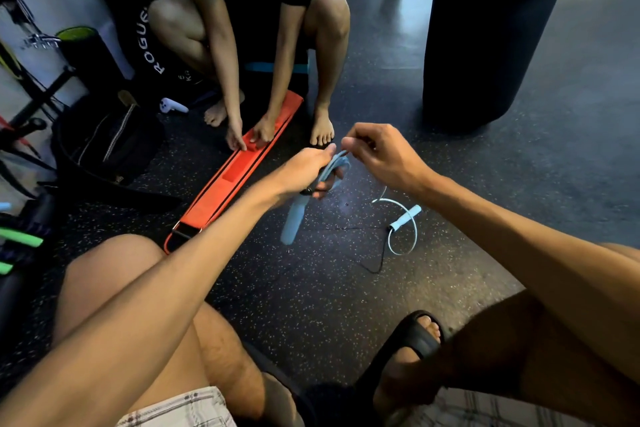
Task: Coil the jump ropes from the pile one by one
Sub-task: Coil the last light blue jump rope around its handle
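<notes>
Nearest, our knees and a black sandal (414, 334) on the speckled floor (311, 295). Above that both arms reach out. The left hand (303, 172) is clenched round the gathered loops of the light blue jump rope (334, 165), with one handle (292, 224) dangling below the fist. The right hand (377, 152), just beside it, looks to pinch the free strand at the top of the loops, though blur hides the exact contact. The uncoiled tail runs down to the floor, where it curls round the second handle (408, 217), and a thin black cord (379, 262) lies near it. We judge the coil roughly half done. To do it well, we should keep the left grip firm so loops don't slip, feed each turn the same size, let the strand slide through the right fingers to shed twist, and lift the tail clear of the black cord so it doesn't snag. Further out lies an orange belt (228, 184), with another person's hands on its far end. Beyond that is a black punching bag (491, 28). No rope pile is visible.
</notes>
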The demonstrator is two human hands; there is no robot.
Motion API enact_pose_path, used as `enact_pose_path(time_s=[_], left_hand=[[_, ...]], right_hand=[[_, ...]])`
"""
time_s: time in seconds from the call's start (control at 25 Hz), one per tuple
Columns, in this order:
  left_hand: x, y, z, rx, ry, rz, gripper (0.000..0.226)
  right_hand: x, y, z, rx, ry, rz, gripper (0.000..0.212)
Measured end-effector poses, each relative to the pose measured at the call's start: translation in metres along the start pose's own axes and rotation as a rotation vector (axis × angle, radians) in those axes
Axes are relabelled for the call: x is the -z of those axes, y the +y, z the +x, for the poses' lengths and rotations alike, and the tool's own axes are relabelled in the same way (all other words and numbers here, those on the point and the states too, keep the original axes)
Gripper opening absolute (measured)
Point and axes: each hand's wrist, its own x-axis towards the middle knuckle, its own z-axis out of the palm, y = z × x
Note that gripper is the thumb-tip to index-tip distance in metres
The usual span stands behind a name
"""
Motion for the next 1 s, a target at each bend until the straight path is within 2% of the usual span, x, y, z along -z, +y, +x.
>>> enact_pose_path(time_s=[0.08,0.2,0.32,0.44,0.56,0.8,0.92,1.0], left_hand=[[-0.001,0.004,-0.004,0.063,-0.117,-0.112,0.054],[0.002,0.011,-0.007,0.065,-0.243,-0.311,0.049],[0.007,0.015,-0.006,0.031,-0.27,-0.578,0.045],[0.011,0.018,-0.007,-0.034,-0.228,-0.801,0.042],[0.014,0.02,-0.006,-0.089,-0.083,-0.939,0.039],[0.021,0.014,0.006,-0.152,0.367,-1.052,0.038],[0.027,0.006,0.014,-0.21,0.603,-0.93,0.035],[0.032,-0.003,0.02,-0.288,0.74,-0.641,0.032]], right_hand=[[0.002,0.005,0.002,-0.059,0.03,0.083,0.017],[0.0,0.011,0.001,-0.159,0.009,0.218,0.024],[-0.004,0.011,0.0,-0.273,-0.027,0.348,0.026],[-0.006,0.011,-0.005,-0.409,-0.11,0.455,0.028],[-0.006,0.013,-0.009,-0.513,-0.217,0.513,0.022],[-0.011,0.009,-0.02,-0.572,-0.496,0.432,0.018],[-0.013,0.007,-0.024,-0.554,-0.584,0.365,0.017],[-0.016,0.008,-0.024,-0.493,-0.58,0.314,0.015]])
